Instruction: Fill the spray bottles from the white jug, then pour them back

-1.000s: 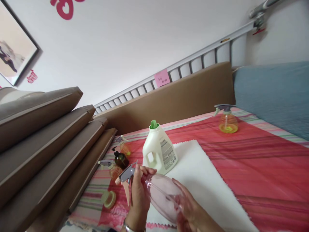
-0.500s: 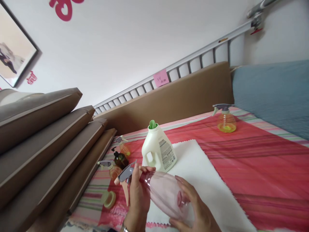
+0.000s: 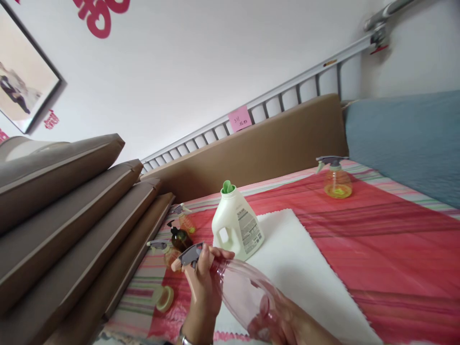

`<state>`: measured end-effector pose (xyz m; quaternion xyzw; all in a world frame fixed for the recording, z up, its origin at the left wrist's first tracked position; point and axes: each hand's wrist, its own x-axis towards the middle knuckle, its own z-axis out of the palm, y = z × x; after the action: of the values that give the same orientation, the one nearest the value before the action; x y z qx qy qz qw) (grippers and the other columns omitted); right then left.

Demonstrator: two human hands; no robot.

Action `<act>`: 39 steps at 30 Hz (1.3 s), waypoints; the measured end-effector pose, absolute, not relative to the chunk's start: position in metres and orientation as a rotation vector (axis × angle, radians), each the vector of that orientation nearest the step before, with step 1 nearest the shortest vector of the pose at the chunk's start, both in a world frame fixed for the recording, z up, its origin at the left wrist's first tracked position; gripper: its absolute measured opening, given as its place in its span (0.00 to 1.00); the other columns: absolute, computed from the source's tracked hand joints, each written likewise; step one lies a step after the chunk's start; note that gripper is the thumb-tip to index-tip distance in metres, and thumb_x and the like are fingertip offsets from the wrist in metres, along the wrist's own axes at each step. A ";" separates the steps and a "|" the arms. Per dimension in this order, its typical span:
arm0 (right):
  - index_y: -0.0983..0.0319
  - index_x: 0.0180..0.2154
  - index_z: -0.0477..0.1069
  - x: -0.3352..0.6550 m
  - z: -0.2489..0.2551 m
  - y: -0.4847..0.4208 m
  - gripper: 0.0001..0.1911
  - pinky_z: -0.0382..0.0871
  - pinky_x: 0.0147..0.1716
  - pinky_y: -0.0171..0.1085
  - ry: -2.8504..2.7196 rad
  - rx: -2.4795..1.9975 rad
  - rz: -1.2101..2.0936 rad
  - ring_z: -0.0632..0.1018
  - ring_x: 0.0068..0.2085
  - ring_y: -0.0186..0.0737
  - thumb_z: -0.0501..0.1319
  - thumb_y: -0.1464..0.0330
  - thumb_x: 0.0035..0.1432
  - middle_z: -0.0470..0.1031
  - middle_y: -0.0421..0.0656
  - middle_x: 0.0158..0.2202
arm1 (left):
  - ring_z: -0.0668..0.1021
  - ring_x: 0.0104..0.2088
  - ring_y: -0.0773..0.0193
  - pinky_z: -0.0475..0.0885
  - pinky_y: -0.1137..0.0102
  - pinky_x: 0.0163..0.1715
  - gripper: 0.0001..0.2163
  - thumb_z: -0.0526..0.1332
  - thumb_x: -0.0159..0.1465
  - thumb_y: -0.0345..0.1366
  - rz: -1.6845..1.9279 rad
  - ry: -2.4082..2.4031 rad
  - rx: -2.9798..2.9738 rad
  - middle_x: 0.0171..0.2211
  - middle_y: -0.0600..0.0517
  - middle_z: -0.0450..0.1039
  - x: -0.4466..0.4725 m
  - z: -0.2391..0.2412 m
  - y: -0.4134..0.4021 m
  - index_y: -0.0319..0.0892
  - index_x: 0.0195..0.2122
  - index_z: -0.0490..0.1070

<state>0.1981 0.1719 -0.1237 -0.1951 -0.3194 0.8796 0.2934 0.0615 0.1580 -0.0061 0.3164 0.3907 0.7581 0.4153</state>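
A clear pink spray bottle (image 3: 247, 292) lies tilted across both my hands, its grey and peach spray head pointing to the left. My left hand (image 3: 208, 282) is wrapped round the neck and trigger of the spray head. Toward the bottle's base, my right hand (image 3: 287, 318) grips the body from the right and below; some of its fingers show through the plastic. Just behind the spray bottle stands a white jug (image 3: 233, 225) with a green spout and a printed label. It rests on a white cloth (image 3: 287, 239), and its cap is off.
An amber pump bottle (image 3: 180, 238), two small spray bottles and a pale green round lid (image 3: 165, 299) are at the left. Another spray bottle with yellow liquid (image 3: 337, 184) stands far right on the red cloth (image 3: 388, 249). Stacked brown cushions (image 3: 72, 230) border the left side.
My right hand has shifted round the lower part of the spray bottle, wrapping further under its base. The bottle has moved slightly, and my left hand keeps its hold on the neck.
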 end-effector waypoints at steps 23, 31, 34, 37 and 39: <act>0.51 0.56 0.51 0.201 -0.117 0.155 0.44 0.58 0.53 0.51 -1.200 -0.760 1.405 0.69 0.51 0.52 0.68 0.72 0.37 0.63 0.47 0.54 | 0.79 0.33 0.60 0.69 0.58 0.45 0.11 0.65 0.55 0.37 2.099 0.965 0.848 0.30 0.56 0.75 0.074 -0.008 0.160 0.46 0.34 0.62; 0.49 0.53 0.58 0.202 -0.110 0.151 0.28 0.59 0.55 0.53 -1.464 -0.635 0.575 0.62 0.59 0.54 0.61 0.74 0.52 0.58 0.44 0.59 | 0.79 0.36 0.58 0.69 0.60 0.44 0.14 0.66 0.53 0.47 2.021 1.089 0.677 0.31 0.51 0.77 0.074 -0.015 0.161 0.42 0.31 0.68; 0.51 0.51 0.60 0.203 -0.107 0.150 0.28 0.57 0.55 0.54 -1.432 -0.684 0.680 0.62 0.58 0.54 0.62 0.75 0.49 0.60 0.46 0.58 | 0.79 0.36 0.60 0.69 0.62 0.45 0.13 0.65 0.54 0.46 2.002 1.053 0.663 0.31 0.51 0.77 0.075 -0.012 0.160 0.43 0.31 0.70; 0.52 0.54 0.54 0.205 -0.107 0.152 0.39 0.58 0.54 0.53 -1.299 -0.797 1.146 0.67 0.54 0.54 0.65 0.75 0.40 0.62 0.48 0.56 | 0.78 0.41 0.57 0.68 0.61 0.45 0.13 0.65 0.54 0.46 1.914 1.018 0.664 0.35 0.48 0.78 0.075 -0.007 0.159 0.42 0.34 0.72; 0.52 0.55 0.51 0.206 -0.111 0.158 0.43 0.61 0.51 0.52 -1.116 -0.732 1.484 0.71 0.49 0.51 0.67 0.71 0.37 0.63 0.48 0.53 | 0.76 0.45 0.54 0.68 0.60 0.46 0.14 0.64 0.55 0.46 1.854 0.966 0.684 0.39 0.46 0.77 0.074 -0.005 0.157 0.43 0.37 0.73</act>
<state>0.2056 0.1578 -0.1108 -0.3084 -0.4700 0.6247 0.5421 0.0740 0.1574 -0.0048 0.2770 0.3913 0.7510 0.4540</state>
